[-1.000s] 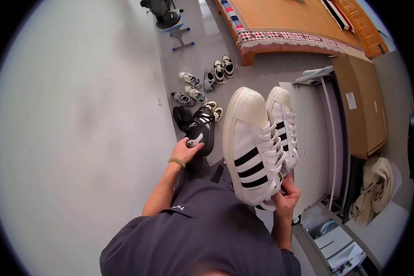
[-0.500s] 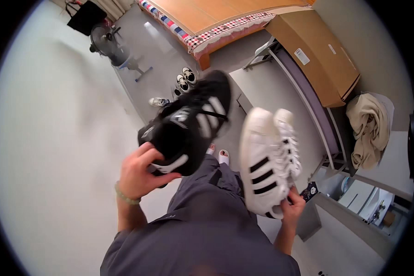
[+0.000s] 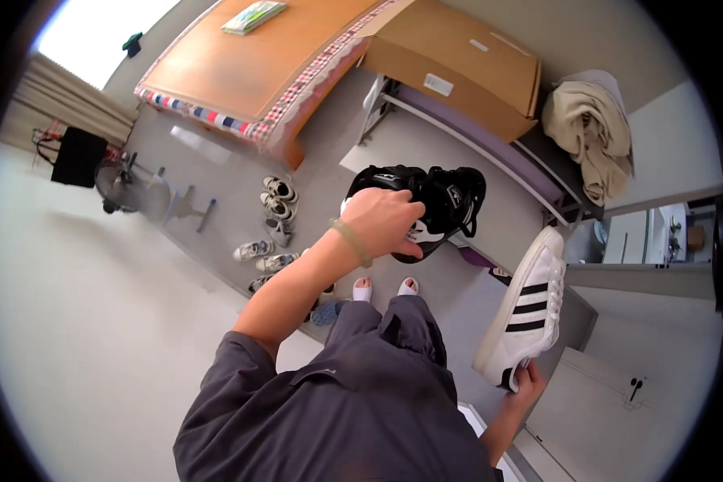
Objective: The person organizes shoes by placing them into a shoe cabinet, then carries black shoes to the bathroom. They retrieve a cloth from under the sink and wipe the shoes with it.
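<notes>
A pair of black sneakers (image 3: 455, 201) with white markings is out in front of me, their openings turned up. My left hand (image 3: 381, 225), with a beaded bracelet at the wrist, is closed on the heel end of the pair. Lower on the right, my right hand (image 3: 525, 389) grips the heel end of white sneakers (image 3: 530, 313) with black side stripes, toe pointing up and away. Only one white shoe shows clearly now; its mate, seen half a second ago, is hidden behind it.
Several pairs of shoes (image 3: 278, 198) stand on the floor along the left wall. A fan (image 3: 123, 186) is farther left. Ahead are a wooden bed (image 3: 209, 68) and a rack bearing a large cardboard box (image 3: 466, 64) and beige cloth (image 3: 584, 132).
My view has turned to the right. The left hand has swung the black sneakers rightward, out over the floor near the rack. The white sneakers have shifted right and lower, tilting more.
</notes>
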Motion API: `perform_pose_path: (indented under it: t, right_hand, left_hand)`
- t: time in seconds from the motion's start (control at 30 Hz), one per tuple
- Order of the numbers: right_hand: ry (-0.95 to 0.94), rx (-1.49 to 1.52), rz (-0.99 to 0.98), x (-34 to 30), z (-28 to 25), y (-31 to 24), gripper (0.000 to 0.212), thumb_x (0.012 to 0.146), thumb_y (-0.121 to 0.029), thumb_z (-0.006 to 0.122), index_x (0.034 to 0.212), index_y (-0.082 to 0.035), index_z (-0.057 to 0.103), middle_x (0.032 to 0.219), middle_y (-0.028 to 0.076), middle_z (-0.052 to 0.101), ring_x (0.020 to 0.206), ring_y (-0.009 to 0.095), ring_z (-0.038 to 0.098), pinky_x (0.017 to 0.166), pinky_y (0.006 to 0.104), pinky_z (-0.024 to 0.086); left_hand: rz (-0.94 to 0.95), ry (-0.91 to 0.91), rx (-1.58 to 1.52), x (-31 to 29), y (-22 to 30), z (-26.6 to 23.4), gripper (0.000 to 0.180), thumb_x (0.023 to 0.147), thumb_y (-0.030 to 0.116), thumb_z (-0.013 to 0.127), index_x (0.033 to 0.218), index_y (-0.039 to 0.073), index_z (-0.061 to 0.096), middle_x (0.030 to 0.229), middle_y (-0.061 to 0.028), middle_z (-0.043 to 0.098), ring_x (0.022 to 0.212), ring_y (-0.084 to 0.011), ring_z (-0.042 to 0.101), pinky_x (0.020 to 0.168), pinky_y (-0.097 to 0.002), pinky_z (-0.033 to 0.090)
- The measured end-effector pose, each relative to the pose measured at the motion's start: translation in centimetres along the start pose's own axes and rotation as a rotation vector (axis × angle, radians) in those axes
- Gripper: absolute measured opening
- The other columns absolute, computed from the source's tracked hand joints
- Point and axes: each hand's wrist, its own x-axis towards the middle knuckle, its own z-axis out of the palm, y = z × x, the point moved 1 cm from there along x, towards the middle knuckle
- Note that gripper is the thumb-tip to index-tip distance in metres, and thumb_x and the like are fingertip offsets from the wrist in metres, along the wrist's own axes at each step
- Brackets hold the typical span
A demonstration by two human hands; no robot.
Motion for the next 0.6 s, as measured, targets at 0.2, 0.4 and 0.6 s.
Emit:
perform_pose_path:
  t: [0.2,0.4,0.6]
  right_hand:
    - [0.137,0.043,0.018,-2.1,-1.0,1.0,0.021,0.070,0.000,0.061,0.086,0.009,0.072,0.078,0.006,0.068,0.073,0.013,0.060,0.071,0.0273,0.048]
    - [0.106,0.093,0.102,-1.0,-2.7,2.9,0.025,0.070,0.001,0.066,0.093,0.007,0.074,0.083,0.006,0.069,0.077,0.013,0.062,0.075,0.0268,0.049]
    - [0.050,0.132,0.132,2.8,-4.3,3.9,0.026,0.072,-0.003,0.066,0.095,0.008,0.073,0.083,0.006,0.069,0.077,0.015,0.062,0.075,0.0262,0.048]
  left_hand:
    - [-0.023,-0.105,0.166,7.4,1.3,1.8,0.056,0.071,0.056,0.080,0.100,0.010,0.070,0.095,-0.0098,0.068,0.089,-0.0299,0.070,0.074,-0.0413,0.056]
    - [-0.013,-0.092,0.256,11.1,2.0,6.5,0.058,0.072,0.060,0.079,0.097,0.008,0.069,0.095,-0.0095,0.069,0.087,-0.0296,0.071,0.074,-0.0392,0.056]
    - [-0.076,-0.093,0.311,13.0,3.1,9.6,0.063,0.072,0.063,0.077,0.100,0.007,0.067,0.095,-0.0119,0.069,0.088,-0.0302,0.072,0.075,-0.0386,0.056]
